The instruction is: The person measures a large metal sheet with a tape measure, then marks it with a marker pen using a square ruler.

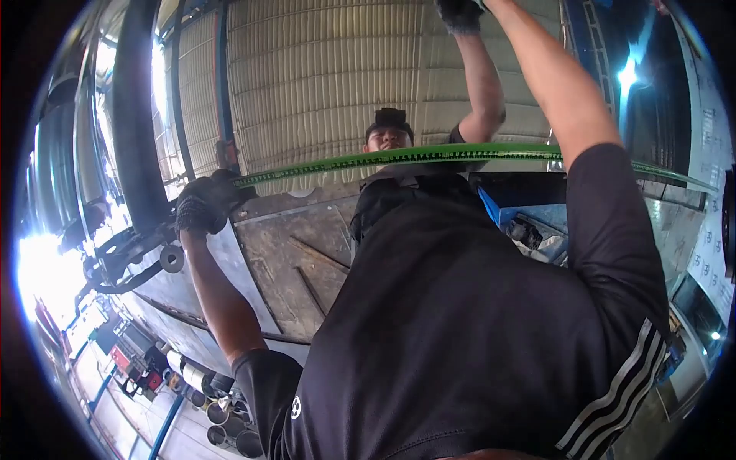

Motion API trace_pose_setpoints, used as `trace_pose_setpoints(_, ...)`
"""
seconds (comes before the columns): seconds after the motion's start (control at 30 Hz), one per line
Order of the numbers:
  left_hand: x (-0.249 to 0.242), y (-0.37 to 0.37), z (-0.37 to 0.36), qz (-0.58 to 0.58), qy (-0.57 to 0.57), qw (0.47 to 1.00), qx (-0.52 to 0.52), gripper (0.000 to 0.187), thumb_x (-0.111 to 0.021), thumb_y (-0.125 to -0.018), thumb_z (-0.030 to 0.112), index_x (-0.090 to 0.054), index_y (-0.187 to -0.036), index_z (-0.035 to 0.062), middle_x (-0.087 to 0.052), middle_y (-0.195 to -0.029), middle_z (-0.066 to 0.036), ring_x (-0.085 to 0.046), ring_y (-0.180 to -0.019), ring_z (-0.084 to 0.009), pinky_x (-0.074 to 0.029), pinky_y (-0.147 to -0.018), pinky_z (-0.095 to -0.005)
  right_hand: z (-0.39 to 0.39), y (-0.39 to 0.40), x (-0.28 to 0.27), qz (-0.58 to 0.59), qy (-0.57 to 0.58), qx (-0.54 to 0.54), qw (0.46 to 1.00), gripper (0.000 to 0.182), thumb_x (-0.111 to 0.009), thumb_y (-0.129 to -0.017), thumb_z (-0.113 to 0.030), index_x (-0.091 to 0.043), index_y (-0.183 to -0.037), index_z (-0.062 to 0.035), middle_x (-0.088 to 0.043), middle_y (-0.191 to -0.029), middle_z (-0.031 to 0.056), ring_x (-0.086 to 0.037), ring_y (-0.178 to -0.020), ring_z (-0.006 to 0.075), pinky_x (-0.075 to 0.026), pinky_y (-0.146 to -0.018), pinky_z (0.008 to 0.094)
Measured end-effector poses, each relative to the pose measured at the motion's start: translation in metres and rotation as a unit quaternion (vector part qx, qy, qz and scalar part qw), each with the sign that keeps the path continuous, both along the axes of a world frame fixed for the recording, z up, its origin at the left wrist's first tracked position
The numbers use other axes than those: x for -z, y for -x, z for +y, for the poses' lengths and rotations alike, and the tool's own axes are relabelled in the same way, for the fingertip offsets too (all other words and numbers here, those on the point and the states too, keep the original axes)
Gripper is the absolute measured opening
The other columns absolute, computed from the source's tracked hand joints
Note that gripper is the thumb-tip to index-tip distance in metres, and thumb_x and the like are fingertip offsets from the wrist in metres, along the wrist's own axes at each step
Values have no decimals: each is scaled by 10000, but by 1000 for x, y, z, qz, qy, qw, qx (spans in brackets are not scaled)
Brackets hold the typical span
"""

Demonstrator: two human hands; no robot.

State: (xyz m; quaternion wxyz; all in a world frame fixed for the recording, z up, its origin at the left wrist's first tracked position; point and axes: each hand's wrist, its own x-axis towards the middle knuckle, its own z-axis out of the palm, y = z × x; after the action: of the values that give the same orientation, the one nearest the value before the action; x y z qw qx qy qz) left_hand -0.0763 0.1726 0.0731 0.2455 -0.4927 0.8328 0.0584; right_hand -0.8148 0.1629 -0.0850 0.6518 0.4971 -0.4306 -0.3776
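My left hand, in a dark glove, is closed at the left end of a long green measuring tape. Its fingertips blend into dark parts beside them. The tape, printed with black marks, stretches across the view and passes behind my right upper arm towards the right edge. My right forearm reaches up past the top edge, and the hand is cut off there. Facing me beyond the tape is a co-worker with one arm raised and a dark gloved hand near the top.
Below the tape lies a worn metal surface with two thin rods. A blue bin with dark items stands right of centre. Dark upright metal rises at the left; pipes lie at the lower left.
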Motion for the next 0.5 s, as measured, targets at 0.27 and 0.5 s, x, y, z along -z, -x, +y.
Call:
trace_pose_setpoints(0.27, -27, 37, 8, -72, -33, 983, 163, 370, -706, -807, 237, -753, -1172, 271, -731, -954, -152, -717, -894, -379, -585, -780, -492, 213, -87, -161, -926, 7, -86, 368, 311, -597, -1024, -300, -675, -1242, -92, -736, -1143, 109, -693, -1039, 223, -567, -775, 358)
trace_pose_setpoints(0.5, -33, 51, 19, -68, -8, 976, 205, 350, -668, -850, 245, -731, -1194, 270, -738, -933, -131, -723, -870, -349, -583, -760, -482, 374, -84, -125, -853, 244, -240, -394, 332, -657, -1027, -342, -661, -1215, -69, -706, -1192, 96, -681, -853, 132, -585, -682, 243)
